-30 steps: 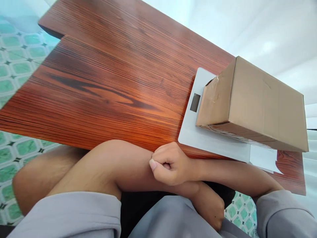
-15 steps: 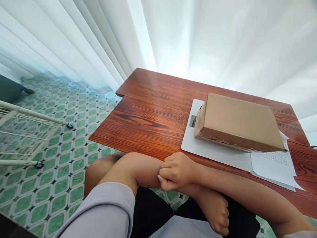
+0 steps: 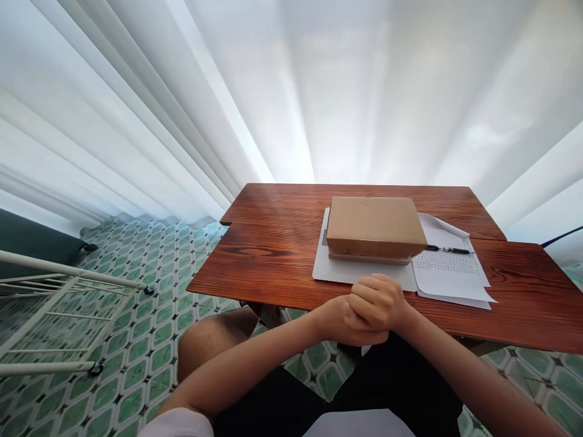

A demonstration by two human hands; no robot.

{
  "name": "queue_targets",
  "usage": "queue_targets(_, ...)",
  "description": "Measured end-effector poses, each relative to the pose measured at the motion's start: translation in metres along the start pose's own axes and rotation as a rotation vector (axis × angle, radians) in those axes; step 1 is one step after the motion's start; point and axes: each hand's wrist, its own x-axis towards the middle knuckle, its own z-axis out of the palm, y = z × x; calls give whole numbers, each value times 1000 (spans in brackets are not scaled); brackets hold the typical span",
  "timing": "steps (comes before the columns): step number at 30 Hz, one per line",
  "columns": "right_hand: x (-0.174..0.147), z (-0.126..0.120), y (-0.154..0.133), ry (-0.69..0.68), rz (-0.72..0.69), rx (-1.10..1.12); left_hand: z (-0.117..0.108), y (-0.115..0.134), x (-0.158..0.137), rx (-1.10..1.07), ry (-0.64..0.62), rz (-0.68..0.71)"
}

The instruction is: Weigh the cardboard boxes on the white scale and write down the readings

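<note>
Right hand [image 3: 376, 301] has slid from left forearm [image 3: 268, 346] onto left hand [image 3: 339, 320], fingers curled round it; the left's own are too covered to tell. White curtains [image 3: 346, 91] hang behind one wooden table [image 3: 268, 270], one wire rack [image 3: 40, 315] leftward. One closed cardboard box [image 3: 376, 226], contents hidden, covers much of one tabletop scale [image 3: 334, 268]; just right, papers [image 3: 449, 278] bear one pen [image 3: 450, 249].

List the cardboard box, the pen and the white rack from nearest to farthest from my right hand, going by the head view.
1. Cardboard box: nearest, just beyond the right hand.
2. Pen: farther, off to the right, lying on the paper.
3. White rack: farthest, well to the left, on the tiled floor.
</note>
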Motion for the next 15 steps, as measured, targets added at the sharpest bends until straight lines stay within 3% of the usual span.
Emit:
queue_targets(3, -6, -16, 12, 55, 73, -94, -22, -18, -17, -43, 320, -79)
queue_targets(5, -11, -25, 21, 100, 128, -133, -35, -29, -26, -19, 675, -299)
queue_targets(6, -13, -30, 25, 122, 160, -139, -40, -34, -30, -34, 760, -362)
queue_targets(10, -22, -43, 36, 211, 428, -81, -51, -50, -41, -183, 1003, -651)
queue_targets(15, -36, -48, 44, 409, 827, -34, -45, -59, -40, -500, 1225, -1021)
